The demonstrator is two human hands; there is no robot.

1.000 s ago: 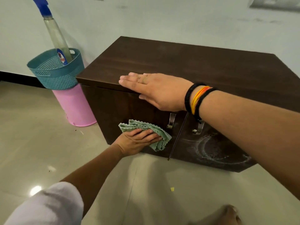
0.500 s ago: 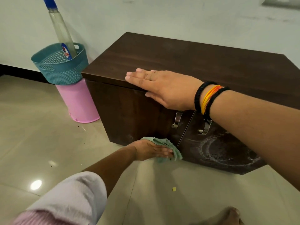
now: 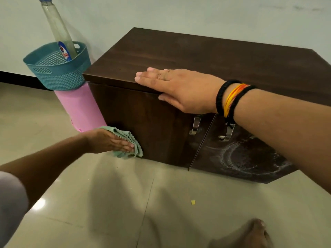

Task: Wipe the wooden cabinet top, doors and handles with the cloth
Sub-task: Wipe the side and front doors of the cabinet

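You have one basket (image 3: pixel 59 72) on one pink bin (image 3: pixel 82 108) at the far left, with one bottle (image 3: pixel 59 31) standing in it. Your left hand (image 3: pixel 109 142) presses one folded cloth (image 3: pixel 130 144) with straight fingers against the left door's (image 3: pixel 143 122) lower left corner; half a second ago it was nearer the door seam. One cabinet (image 3: pixel 197 59), two doors, two handles (image 3: pixel 195 126). Your right hand (image 3: pixel 180 88) stays flat, fingers together, on the top's front edge. The right door (image 3: pixel 250 158) shows a swirl of residue.
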